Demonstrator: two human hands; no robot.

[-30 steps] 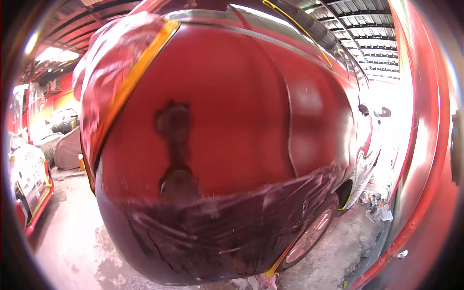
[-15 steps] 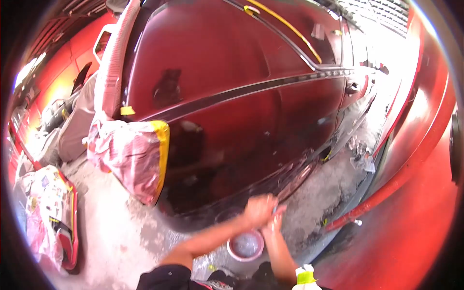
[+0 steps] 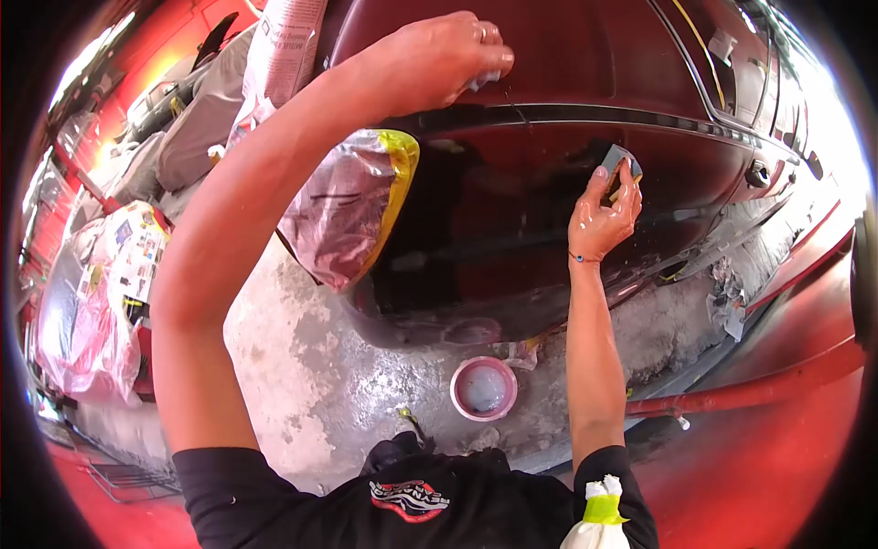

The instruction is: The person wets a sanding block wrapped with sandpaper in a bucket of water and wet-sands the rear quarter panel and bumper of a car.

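My left hand (image 3: 453, 59) is raised over the dark red car panel (image 3: 540, 69), its fingers closed around a small, pale, wet wad (image 3: 485, 80). Whether that is cloth or sponge I cannot tell. Drops show on the panel just below it. Lower down and to the right, my right hand (image 3: 605, 215) pinches a folded piece of grey sandpaper (image 3: 622, 157) against or very near the wet side of the car. The fold gapes between thumb and fingers, showing a brownish inside.
A pink bucket of cloudy water (image 3: 457, 395) stands on the wet concrete floor (image 3: 302, 366). Plastic and yellow tape cover the car's lamp area (image 3: 338, 206). Wrapped parts (image 3: 101, 302) lie at left; a red bar (image 3: 750, 389) crosses at right.
My hands were together low over the bucket. They have come apart and moved up to the car, left hand to the upper panel, right hand to the side. The view has shifted too.
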